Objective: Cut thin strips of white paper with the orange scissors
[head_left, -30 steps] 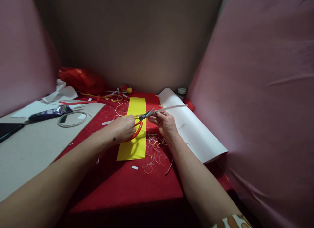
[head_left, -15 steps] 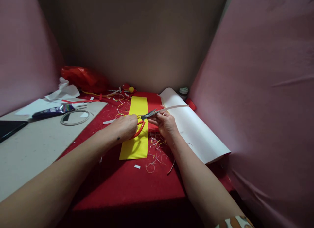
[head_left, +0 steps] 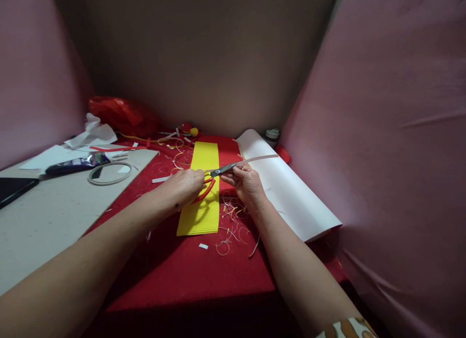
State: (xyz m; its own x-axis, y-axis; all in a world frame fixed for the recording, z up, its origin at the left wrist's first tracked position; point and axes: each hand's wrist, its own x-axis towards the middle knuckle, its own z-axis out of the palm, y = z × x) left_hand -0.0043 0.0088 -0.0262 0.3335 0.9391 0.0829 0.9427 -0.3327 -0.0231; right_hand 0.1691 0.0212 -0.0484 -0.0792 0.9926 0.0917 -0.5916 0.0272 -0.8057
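Note:
My left hand [head_left: 189,183] is closed round the handles of a pair of scissors [head_left: 218,172] with red and yellow grips and dark blades. The blades point right, nearly together, along a thin pale strip [head_left: 260,158]. Thumb and fingers of my right hand [head_left: 248,182] pinch that strip, and its free end sticks out to the right. Beneath the scissors lies a yellow corrugated sheet [head_left: 198,221], beside a red corrugated sheet [head_left: 227,151] partly hidden by my right hand.
A curled white sheet [head_left: 287,192] lies on the right. Thin scraps [head_left: 233,231] litter the red cloth [head_left: 204,279]. To the left, a pale board [head_left: 54,226] carries a dark tube [head_left: 78,163] and a grey coil [head_left: 109,182]. A red plastic bag [head_left: 124,114] sits at the back.
The scissor blades have closed further along the strip. Both hands stay in nearly the same place, and the view has shifted very slightly.

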